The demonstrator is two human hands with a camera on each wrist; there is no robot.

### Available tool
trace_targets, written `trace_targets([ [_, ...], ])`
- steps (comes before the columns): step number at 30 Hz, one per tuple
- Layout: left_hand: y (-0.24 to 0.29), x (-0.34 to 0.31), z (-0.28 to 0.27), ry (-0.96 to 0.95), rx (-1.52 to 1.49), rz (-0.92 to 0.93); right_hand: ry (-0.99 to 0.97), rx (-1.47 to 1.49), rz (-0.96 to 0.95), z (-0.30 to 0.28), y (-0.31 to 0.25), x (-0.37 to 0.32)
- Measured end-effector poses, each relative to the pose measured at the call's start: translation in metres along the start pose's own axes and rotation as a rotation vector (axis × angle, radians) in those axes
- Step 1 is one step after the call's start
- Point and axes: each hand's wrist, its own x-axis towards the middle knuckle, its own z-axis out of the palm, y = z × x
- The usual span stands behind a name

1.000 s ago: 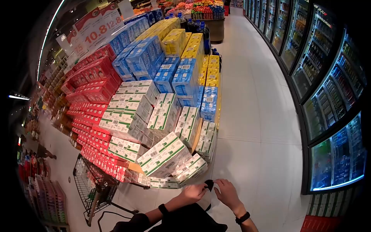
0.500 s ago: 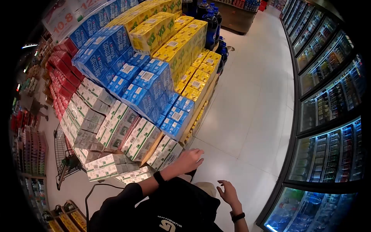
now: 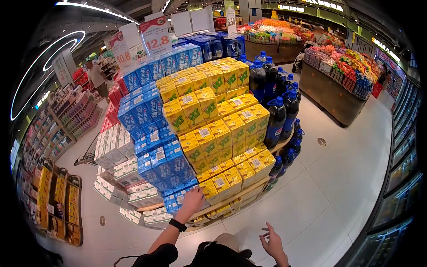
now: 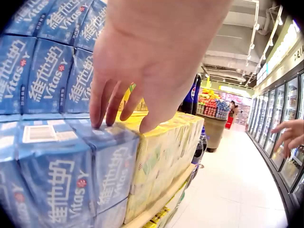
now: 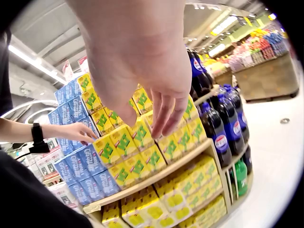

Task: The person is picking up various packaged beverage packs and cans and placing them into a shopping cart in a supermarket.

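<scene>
In the head view, my left hand (image 3: 192, 204) reaches down to the low front packs, where blue Vitasoy packs (image 3: 172, 165) meet yellow packs (image 3: 218, 183). The left wrist view shows that hand (image 4: 137, 80) with its fingertips on top of a blue pack (image 4: 111, 166), beside the yellow ones (image 4: 161, 142); the fingers are relaxed, not curled round anything. My right hand (image 3: 273, 244) hangs over the floor with fingers spread, holding nothing. In the right wrist view it (image 5: 137, 71) appears in front of the yellow packs (image 5: 126, 156), with no contact plain.
Dark cola bottles (image 3: 276, 120) stand at the stack's right end. White cartons (image 3: 113, 147) are stacked on the left, near a cart (image 3: 86, 153). A wooden produce stand (image 3: 329, 98) is behind, fridges (image 3: 391, 196) line the right, and white floor (image 3: 307, 213) lies between.
The view has turned toward the yellow packs and cola bottles. My hands, together at first, have moved apart; the left has come down onto the blue pack while the right stays free.
</scene>
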Motion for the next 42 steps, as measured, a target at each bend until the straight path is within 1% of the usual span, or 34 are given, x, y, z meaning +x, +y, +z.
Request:
trace_targets([
  [2,0.024,-0.003,-0.001,0.087,0.045,-0.136,-0.016,-0.096,-0.140,-0.049,0.001,0.063],
  [3,0.038,-0.002,0.002,0.114,0.063,-0.192,0.003,-0.070,-0.212,-0.071,0.001,0.097],
  [4,0.045,-0.006,0.010,0.132,0.098,-0.246,-0.008,-0.028,-0.198,-0.092,-0.001,0.132],
  [5,0.048,-0.003,0.021,0.158,0.128,-0.303,0.069,-0.085,-0.298,-0.100,0.020,0.170],
  [6,0.057,-0.001,0.023,0.103,0.124,-0.396,0.154,-0.176,-0.383,-0.106,0.042,0.209],
  [7,0.060,-0.001,0.035,0.183,-0.002,-0.414,0.187,-0.191,-0.364,-0.113,0.058,0.243],
  [8,0.082,0.007,0.033,0.225,0.012,-0.378,0.161,-0.142,-0.322,-0.123,0.065,0.273],
  [9,0.105,0.019,0.025,0.274,0.035,-0.345,0.170,-0.170,-0.350,-0.130,0.073,0.299],
  [11,0.146,0.049,0.034,0.291,0.036,-0.219,0.101,-0.289,-0.436,-0.136,0.101,0.345],
  [12,0.162,0.066,0.041,0.255,0.053,-0.232,-0.058,-0.378,-0.463,-0.132,0.130,0.363],
  [13,0.181,0.080,0.048,0.215,0.065,-0.247,-0.225,-0.464,-0.490,-0.135,0.146,0.371],
  [14,0.196,0.094,0.055,0.180,0.079,-0.251,-0.242,-0.454,-0.558,-0.144,0.163,0.376],
  [15,0.203,0.104,0.064,0.179,0.101,-0.300,-0.250,-0.443,-0.631,-0.159,0.162,0.383],
  [17,0.205,0.109,0.075,0.181,0.162,-0.402,-0.101,-0.427,-0.640,-0.182,0.182,0.408],
  [18,0.208,0.113,0.073,0.142,0.141,-0.463,-0.113,-0.478,-0.634,-0.190,0.191,0.421],
  [19,0.211,0.115,0.075,0.193,0.095,-0.484,-0.126,-0.527,-0.631,-0.197,0.204,0.434],
  [20,0.212,0.119,0.076,0.256,0.055,-0.506,-0.260,-0.642,-0.670,-0.196,0.227,0.448],
  [21,0.216,0.127,0.077,0.329,0.020,-0.524,-0.286,-0.614,-0.729,-0.198,0.233,0.458],
  [22,0.241,0.150,0.062,0.392,0.176,-0.483,-0.312,-0.588,-0.789,-0.199,0.237,0.468],
  [24,0.279,0.188,0.056,0.303,0.177,-0.444,-0.333,-0.495,-0.888,-0.207,0.237,0.481],
  [25,0.294,0.199,0.058,0.244,0.178,-0.429,-0.427,-0.538,-0.916,-0.210,0.247,0.486],
  [26,0.294,0.205,0.076,0.110,0.125,-0.466,-0.451,-0.512,-1.002,-0.215,0.257,0.494],
  [27,0.292,0.214,0.083,0.126,0.141,-0.523,-0.464,-0.488,-1.092,-0.225,0.260,0.506],
  [29,0.305,0.228,0.091,0.149,0.162,-0.645,-0.366,-0.387,-1.095,-0.259,0.264,0.526],
  [31,0.322,0.254,0.090,0.227,0.260,-0.677,-0.325,-0.438,-1.050,-0.289,0.291,0.552],
  [32,0.335,0.262,0.088,0.271,0.308,-0.694,-0.411,-0.495,-0.997,-0.301,0.310,0.559],
  [33,0.346,0.265,0.091,0.199,0.298,-0.750,-0.480,-0.548,-0.959,-0.299,0.324,0.572],
  [34,0.353,0.269,0.098,0.147,0.294,-0.802,-0.530,-0.519,-1.004,-0.301,0.330,0.580],
  [35,0.353,0.278,0.101,0.116,0.298,-0.847,-0.560,-0.491,-1.059,-0.307,0.333,0.586],
  [37,0.362,0.285,0.114,0.361,0.282,-0.850,-0.531,-0.347,-1.127,-0.313,0.324,0.597],
  [38,0.378,0.288,0.120,0.399,0.256,-0.876,-0.545,-0.289,-1.136,-0.321,0.311,0.604],
  [39,0.404,0.294,0.125,0.423,0.240,-0.863,-0.450,-0.229,-1.194,-0.330,0.290,0.612],
  [41,0.464,0.301,0.148,0.371,0.112,-0.964,-0.346,-0.057,-1.278,-0.348,0.244,0.634],
  [42,0.488,0.292,0.180,0.325,0.077,-0.974,-0.246,0.024,-1.361,-0.358,0.218,0.646],
])
